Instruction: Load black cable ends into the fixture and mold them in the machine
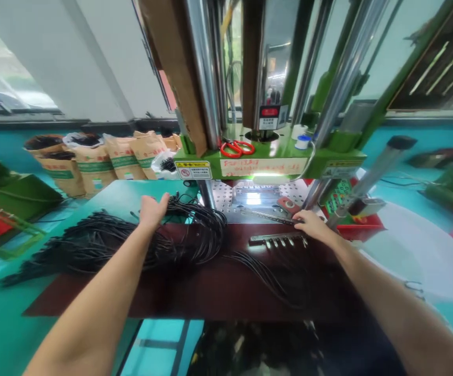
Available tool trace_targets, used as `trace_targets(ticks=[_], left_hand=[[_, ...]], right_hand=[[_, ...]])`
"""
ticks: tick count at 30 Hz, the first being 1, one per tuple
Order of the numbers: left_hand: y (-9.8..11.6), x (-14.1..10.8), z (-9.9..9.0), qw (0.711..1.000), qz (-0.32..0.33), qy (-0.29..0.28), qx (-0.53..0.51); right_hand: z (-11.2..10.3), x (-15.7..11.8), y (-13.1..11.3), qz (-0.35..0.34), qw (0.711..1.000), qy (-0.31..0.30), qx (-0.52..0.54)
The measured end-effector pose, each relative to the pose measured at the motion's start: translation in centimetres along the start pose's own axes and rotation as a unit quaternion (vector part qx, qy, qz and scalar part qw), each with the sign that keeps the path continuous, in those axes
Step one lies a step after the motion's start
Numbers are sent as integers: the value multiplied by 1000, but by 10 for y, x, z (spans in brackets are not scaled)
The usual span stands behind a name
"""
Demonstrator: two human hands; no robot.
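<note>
Black cables (93, 243) lie in a large heap across the left of the dark red board (163, 297). My left hand (153, 210) is at the heap's far edge, near its looped end; whether its fingers grip a cable is hidden. My right hand (308, 223) has its fingers closed on the end of a thin metal bar (270, 215) at the front of the machine bed. Just below lies a metal mould strip (277, 241) with several prongs. A few separate cables (259, 269) curve over the board's middle.
A green press (324, 162) stands ahead with steel columns. Red-handled scissors (237, 149) and a blue-ended spool (303, 141) sit on its ledge. At the right is a red tray (361, 222); paper sacks (93, 164) stand at the back left. A white round surface (414, 250) is at the far right.
</note>
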State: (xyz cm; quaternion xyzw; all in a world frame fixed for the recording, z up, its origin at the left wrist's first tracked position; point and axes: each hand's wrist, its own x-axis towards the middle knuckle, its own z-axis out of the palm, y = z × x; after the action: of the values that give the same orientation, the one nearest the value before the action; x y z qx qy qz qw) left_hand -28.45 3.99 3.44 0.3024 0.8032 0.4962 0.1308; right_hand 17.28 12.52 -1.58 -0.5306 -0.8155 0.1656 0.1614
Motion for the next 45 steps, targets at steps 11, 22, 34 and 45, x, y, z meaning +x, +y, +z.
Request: trace_targets(ticks=[11, 22, 34, 45], left_hand=[[52, -227, 24, 810, 243, -533, 0], [27, -262, 61, 830, 42, -508, -226], [33, -240, 107, 869, 61, -451, -193], [82, -300, 230, 739, 233, -621, -116]], right_hand=[[-28, -48, -10, -130, 975, -109, -146], [-52, -42, -19, -64, 963, -232, -122], [-47, -97, -8, 77, 996, 29, 30], [-42, -127, -10, 97, 967, 126, 199]])
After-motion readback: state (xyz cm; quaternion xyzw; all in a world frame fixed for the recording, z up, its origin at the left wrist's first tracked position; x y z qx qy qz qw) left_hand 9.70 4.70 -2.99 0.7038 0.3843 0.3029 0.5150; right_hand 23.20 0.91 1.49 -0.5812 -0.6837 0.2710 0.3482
